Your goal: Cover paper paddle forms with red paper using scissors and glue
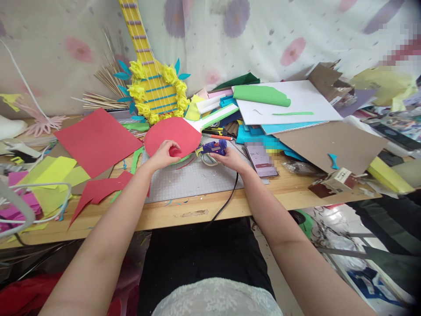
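A red paddle-shaped craft piece with a white, green-edged neck lies tilted over the grey cutting mat. My left hand rests on its lower part, fingers curled against the red face and thumb near the bottom edge. In my right hand is a dark blue glue gun, its nozzle pointing left towards the red piece. A black cord runs down from it over the table edge. Just under the glue gun sits a white ring, perhaps a tape roll.
Behind stands a yellow paper-flowered guitar-like craft. Red sheets and yellow paper lie left. A phone, a white board, brown cardboard and a small carton are right. Cutters lie behind the glue gun.
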Available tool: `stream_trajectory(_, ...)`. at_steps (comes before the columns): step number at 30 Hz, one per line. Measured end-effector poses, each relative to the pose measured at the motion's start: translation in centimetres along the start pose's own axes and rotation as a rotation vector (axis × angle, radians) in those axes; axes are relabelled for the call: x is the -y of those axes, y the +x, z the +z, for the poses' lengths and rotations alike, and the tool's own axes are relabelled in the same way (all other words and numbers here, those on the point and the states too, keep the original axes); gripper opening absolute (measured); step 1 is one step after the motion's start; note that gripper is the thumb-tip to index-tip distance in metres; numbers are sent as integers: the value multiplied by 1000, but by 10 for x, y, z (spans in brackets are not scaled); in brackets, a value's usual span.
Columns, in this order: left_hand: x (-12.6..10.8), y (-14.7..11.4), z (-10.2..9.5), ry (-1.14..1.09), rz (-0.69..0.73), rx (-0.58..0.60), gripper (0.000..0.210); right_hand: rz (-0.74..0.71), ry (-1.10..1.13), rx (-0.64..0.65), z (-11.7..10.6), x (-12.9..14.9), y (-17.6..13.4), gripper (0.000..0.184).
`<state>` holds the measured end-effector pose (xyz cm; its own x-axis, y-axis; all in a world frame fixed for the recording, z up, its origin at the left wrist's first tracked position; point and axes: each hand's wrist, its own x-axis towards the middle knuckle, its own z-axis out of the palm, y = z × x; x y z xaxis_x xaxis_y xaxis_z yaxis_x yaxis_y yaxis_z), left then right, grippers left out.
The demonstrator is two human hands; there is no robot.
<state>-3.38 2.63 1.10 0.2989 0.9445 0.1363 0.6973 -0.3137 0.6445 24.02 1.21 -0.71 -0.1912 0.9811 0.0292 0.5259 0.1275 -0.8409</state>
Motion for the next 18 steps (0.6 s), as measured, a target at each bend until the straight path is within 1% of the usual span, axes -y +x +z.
stream_trajectory(6, 3, 1, 1, 9, -12, -4, 32, -28, 47, -23, -1, -3, 3, 42)
stream_trajectory(12, 0, 1, 0, 17, 30, 10, 28, -61, 85, -44, -2, -7, 4, 41)
stream_trajectory(14, 0, 1, 0, 18, 19, 9, 28, -67, 78, -76, -3, -7, 4, 42)
stream_trajectory(18, 1, 1, 1, 24, 1, 10, 29, -27, 21, -129, -6, -9, 6, 48)
